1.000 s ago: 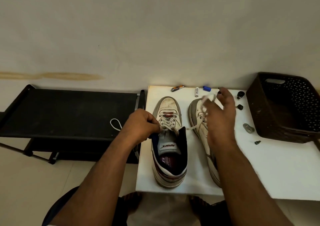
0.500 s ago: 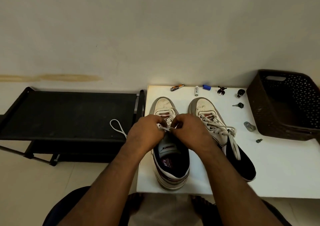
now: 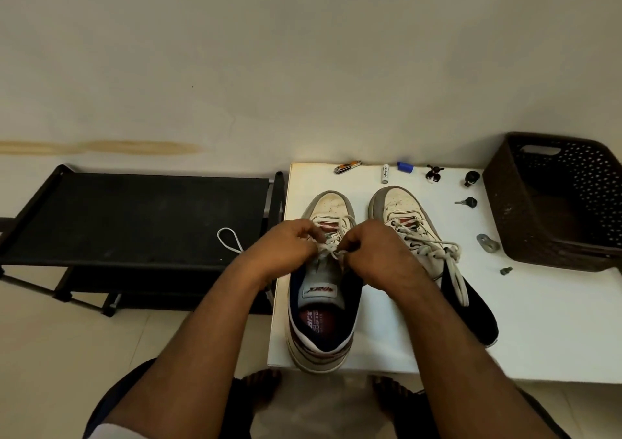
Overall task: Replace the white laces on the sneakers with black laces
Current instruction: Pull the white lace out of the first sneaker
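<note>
Two sneakers side by side on table; basket right, rack left.

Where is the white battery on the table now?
In the head view, the white battery lies at the far edge of the white table, between the nail clipper and the blue cap.

both hands meet over the left sneaker on the white table: left hand and right hand pinch its white lace. the right sneaker stands beside it, laced. a brown basket sits at the table's right end.
</note>
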Demonstrator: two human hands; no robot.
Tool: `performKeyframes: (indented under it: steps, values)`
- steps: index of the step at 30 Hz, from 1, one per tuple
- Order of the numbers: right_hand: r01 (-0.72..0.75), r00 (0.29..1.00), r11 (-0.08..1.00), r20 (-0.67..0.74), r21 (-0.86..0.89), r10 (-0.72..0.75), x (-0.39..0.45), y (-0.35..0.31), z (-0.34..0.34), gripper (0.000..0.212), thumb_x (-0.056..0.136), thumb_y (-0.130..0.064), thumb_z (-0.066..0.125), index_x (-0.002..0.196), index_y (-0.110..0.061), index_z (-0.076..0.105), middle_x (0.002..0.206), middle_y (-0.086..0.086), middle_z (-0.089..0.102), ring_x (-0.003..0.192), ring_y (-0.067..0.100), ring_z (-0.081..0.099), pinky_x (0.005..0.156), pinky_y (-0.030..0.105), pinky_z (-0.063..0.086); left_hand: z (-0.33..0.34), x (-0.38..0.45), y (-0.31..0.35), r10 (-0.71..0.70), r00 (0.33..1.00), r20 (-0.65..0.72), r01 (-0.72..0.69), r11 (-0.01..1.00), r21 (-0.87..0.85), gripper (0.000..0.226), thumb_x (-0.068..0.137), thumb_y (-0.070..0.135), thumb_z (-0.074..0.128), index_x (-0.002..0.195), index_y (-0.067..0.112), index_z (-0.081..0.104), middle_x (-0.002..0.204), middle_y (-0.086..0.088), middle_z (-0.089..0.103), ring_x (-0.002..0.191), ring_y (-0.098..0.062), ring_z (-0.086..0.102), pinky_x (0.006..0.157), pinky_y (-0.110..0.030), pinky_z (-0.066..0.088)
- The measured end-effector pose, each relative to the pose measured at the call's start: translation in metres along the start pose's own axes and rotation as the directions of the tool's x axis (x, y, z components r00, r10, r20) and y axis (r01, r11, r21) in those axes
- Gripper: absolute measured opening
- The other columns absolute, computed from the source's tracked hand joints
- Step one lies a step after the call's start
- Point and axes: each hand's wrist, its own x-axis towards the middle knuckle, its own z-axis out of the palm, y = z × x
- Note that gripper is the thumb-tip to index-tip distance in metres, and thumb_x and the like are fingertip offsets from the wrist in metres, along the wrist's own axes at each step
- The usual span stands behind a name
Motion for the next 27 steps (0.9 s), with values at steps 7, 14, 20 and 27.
performKeyframes:
  steps: [7, 14, 20, 27]
  values:
    - [-0.031, 1.000, 0.999, 0.005, 0.022, 0.030, 0.000, 0.000, -0.001, 0.014, 0.086, -0.010, 0.063, 0.093, -0.014, 0.075, 0.091, 0.008, 0.071, 0.082, 0.024, 0.068, 0.067, 0.028, 0.055, 0.011, 0.004, -0.001, 0.267, 0.949, -0.166, -0.156, 0.858, 0.490, 0.013, 0.079, 0.028, 0.077, 0.092, 0.029, 0.073, 0.137, 0.009, 0.048, 0.127, -0.016, 0.042, 0.102, -0.040, 0.041]
    - [-0.036, 0.999, 0.998, 0.036, 0.056, 0.034, 0.002, 0.002, -0.004, 0.013, 0.085, -0.003, 0.064, 0.090, -0.010, 0.073, 0.092, 0.012, 0.071, 0.080, 0.025, 0.068, 0.071, 0.034, 0.058, 0.001, 0.000, -0.002, -0.020, 0.972, -0.236, -0.019, 0.987, -0.162, 0.012, 0.086, 0.010, 0.067, 0.093, 0.018, 0.071, 0.100, 0.001, 0.067, 0.091, -0.012, 0.062, 0.073, -0.023, 0.049]
    - [-0.020, 0.999, 1.000, 0.033, 0.015, 0.019, 0.002, -0.001, -0.003, 0.013, 0.085, -0.006, 0.064, 0.092, -0.011, 0.074, 0.091, 0.010, 0.070, 0.080, 0.024, 0.067, 0.073, 0.033, 0.058, 0.011, -0.001, 0.001, 0.112, 0.985, -0.128, -0.082, 0.971, 0.223, 0.012, 0.075, 0.038, 0.078, 0.083, 0.038, 0.068, 0.121, 0.008, 0.056, 0.115, -0.017, 0.053, 0.097, -0.043, 0.046]
    - [-0.042, 0.998, 0.995, 0.050, 0.088, 0.038, 0.000, 0.002, -0.009, 0.013, 0.085, -0.002, 0.064, 0.085, -0.013, 0.071, 0.085, 0.009, 0.070, 0.072, 0.025, 0.070, 0.062, 0.037, 0.061, -0.007, -0.004, -0.001, 0.129, 0.865, -0.486, -0.094, 0.991, 0.095, 0.010, 0.086, 0.026, 0.070, 0.082, 0.017, 0.070, 0.092, 0.012, 0.060, 0.095, -0.013, 0.059, 0.083, -0.033, 0.050]
